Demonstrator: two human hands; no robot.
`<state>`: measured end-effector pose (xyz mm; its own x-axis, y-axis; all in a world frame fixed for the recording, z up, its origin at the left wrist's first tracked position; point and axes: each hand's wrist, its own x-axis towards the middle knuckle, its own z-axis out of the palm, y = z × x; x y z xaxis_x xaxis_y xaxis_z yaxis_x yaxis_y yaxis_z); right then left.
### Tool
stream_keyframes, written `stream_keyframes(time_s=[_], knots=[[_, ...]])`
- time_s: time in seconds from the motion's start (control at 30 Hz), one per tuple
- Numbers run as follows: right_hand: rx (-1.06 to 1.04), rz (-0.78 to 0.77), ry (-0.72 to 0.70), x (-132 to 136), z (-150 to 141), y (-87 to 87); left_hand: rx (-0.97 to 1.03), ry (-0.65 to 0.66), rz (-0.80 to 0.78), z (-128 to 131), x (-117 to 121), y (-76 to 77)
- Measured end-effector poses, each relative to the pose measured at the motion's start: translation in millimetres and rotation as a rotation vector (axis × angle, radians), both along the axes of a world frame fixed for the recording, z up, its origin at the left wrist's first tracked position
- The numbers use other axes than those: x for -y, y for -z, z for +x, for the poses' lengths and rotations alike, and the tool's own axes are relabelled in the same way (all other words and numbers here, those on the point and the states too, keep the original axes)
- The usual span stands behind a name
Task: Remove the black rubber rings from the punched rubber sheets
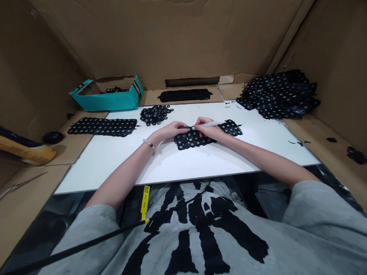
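1. Position: a black perforated sheet (192, 139), dotted with round pale openings, lies near the middle of a white rectangular board (111, 165). Its far end extends past the right hand.
2. Left hand (170, 132): the left fingers (179, 124) are close together and curl down over the sheet's upper edge. Whether they pinch it or only press on it cannot be told.
3. Right hand (206, 130): the right fingers (198, 121) are closed around a slim white pen (212, 124) in a writing grip. The pen's tip is hidden among the fingers.
4. Handling (judgement): the sheet appears light, thin and limp, with ragged edges, and is likely to flex or snag. Best held by its solid webbing, laid flat, not by its edge tags.
5. Surroundings: a loose black cluster (156, 115) and a second black sheet (102, 127) lie on the board. A third black sheet (184, 95) lies beyond it, a heaped black stack (279, 95) to the right, and an open teal box (109, 101) at far left.
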<state>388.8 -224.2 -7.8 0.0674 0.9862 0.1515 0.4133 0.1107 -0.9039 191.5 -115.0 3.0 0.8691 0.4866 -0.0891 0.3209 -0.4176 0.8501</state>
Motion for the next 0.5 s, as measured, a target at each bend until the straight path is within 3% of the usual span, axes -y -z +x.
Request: stream_keyframes(time_s=[0.13, 0.23, 0.5], knots=[[-0.136, -0.042, -0.041, -4, 4, 1.4, -0.064, -0.064, 0.212, 2, 11, -8.0], [-0.177, -0.054, -0.042, -6, 5, 2.4, -0.096, -0.071, 0.277, 2, 14, -9.6], [-0.037, -0.107, -0.074, 1, 2, -6.7, -0.166, -0.109, 0.196, 2, 13, -9.9]])
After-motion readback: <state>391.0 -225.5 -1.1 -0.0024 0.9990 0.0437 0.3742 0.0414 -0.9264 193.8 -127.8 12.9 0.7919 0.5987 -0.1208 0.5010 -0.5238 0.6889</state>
